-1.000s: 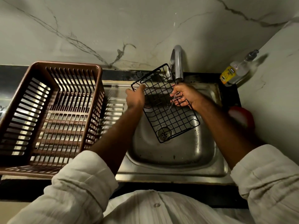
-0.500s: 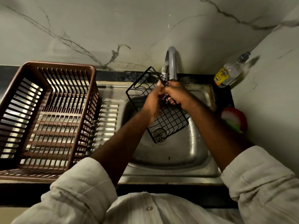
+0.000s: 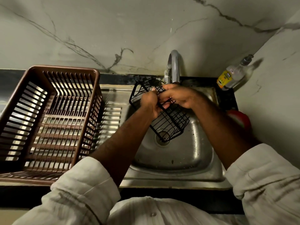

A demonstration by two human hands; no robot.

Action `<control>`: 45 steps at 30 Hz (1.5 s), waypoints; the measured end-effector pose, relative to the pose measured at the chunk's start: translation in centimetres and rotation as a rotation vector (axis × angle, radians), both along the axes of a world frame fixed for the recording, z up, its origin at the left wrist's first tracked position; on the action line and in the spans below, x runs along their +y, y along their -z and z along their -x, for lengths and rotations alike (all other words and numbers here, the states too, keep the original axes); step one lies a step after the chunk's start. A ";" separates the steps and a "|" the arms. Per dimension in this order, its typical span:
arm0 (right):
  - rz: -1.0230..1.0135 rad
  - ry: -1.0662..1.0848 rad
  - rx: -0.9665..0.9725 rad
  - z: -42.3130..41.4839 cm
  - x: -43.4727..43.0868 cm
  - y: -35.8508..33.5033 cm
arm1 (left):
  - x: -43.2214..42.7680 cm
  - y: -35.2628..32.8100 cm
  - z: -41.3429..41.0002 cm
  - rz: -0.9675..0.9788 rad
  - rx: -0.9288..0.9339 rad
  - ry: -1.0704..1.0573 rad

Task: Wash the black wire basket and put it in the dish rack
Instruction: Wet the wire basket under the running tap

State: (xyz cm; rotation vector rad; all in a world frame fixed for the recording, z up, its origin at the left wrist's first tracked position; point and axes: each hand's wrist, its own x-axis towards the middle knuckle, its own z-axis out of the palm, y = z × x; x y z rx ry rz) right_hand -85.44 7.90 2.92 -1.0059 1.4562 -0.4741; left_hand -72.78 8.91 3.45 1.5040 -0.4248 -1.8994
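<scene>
— Where is the black wire basket?

— Over the sink, held in the air in both hands. It is tilted: the high end sits just under the spout of the tap, and the low corner hangs above the drain.

— How do the hands hold it?

— The left hand has its fingers curled round the wires near the middle of the basket. The right hand grips the upper part from the other side, fingers also curled into the wires. The two hands are just beside each other, close to touching.

— Is water running?

— I cannot tell; no stream shows clearly below the spout.

— And the dish rack?

— The brown slatted rack stands on the draining board to the left of the bowl, well apart from the basket. Nothing lies in it.

— Anything else around?

— A soap bottle with a yellow label leans in the corner to the right of the tap, against the marble wall. A red and white thing lies at the right edge of the sink, partly hidden by the right forearm; I cannot tell what it is. Pale sleeves are pushed up on both arms.
</scene>
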 end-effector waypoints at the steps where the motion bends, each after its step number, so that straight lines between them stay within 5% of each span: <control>1: -0.016 0.010 -0.024 0.0 -0.2 -0.2 | 0.1 0.2 -0.1 0.010 -0.006 -0.027; 13: -0.132 0.217 -0.142 -2.4 -1.2 2.8 | -0.7 -1.0 -3.7 0.158 -0.008 -0.196; 20: -0.181 0.250 -0.101 -1.5 -1.5 4.5 | -1.4 -1.0 -5.5 0.068 0.040 -0.109; 30: -0.293 0.346 -0.402 1.4 -0.4 5.0 | -1.5 2.2 -7.5 0.063 0.357 -0.153; 40: -0.263 0.401 -0.154 1.8 -0.6 4.2 | -0.7 1.5 -5.4 0.044 -0.203 -0.102; 45: -0.175 0.383 0.023 2.0 -0.8 3.9 | 0.3 0.7 -3.5 0.133 -0.471 0.272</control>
